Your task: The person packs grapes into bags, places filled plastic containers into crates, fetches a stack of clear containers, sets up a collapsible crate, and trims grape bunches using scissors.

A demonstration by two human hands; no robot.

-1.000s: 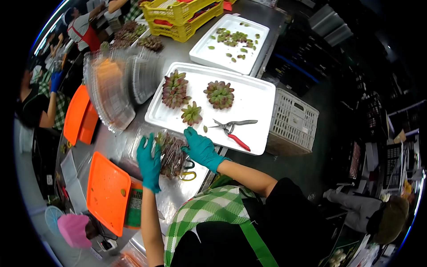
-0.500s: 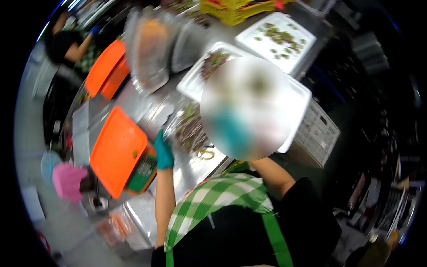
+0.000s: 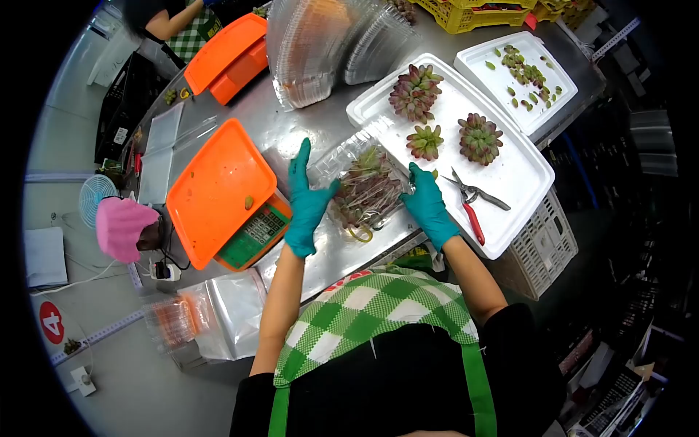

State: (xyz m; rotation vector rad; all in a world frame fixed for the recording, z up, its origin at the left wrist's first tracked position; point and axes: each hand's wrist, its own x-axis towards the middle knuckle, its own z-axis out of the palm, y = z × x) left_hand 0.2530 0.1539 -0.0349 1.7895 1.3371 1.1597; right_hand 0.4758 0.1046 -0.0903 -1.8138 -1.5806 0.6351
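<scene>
A clear plastic package (image 3: pixel 368 191) with reddish-green succulents inside lies on the metal table between my gloved hands. My left hand (image 3: pixel 307 200) is at its left side, thumb and fingers spread. At its right edge is my right hand (image 3: pixel 428 204), its fingertips against the plastic; whether they pinch it is unclear. Yellow-handled scissors (image 3: pixel 360 234) show at the package's lower edge. Right of it, a white tray (image 3: pixel 520 171) holds a large succulent (image 3: pixel 415 93), a small one (image 3: pixel 424 143), another rosette (image 3: pixel 480 139) and red-handled pruning shears (image 3: pixel 473 197).
An orange scale tray (image 3: pixel 218 189) stands at left over a green keypad. Stacked clear lids (image 3: pixel 309 51) are behind. A second white tray (image 3: pixel 553 113) with loose leaves, yellow crates (image 3: pixel 466 18) and a pink cloth-like item (image 3: pixel 124 227) surround the work. A co-worker's arm (image 3: pixel 171 23) shows top left.
The view has swung left. My left hand has spread its fingers beside the package. My right hand, blurred over the tray half a second ago, is back at the package's right edge.
</scene>
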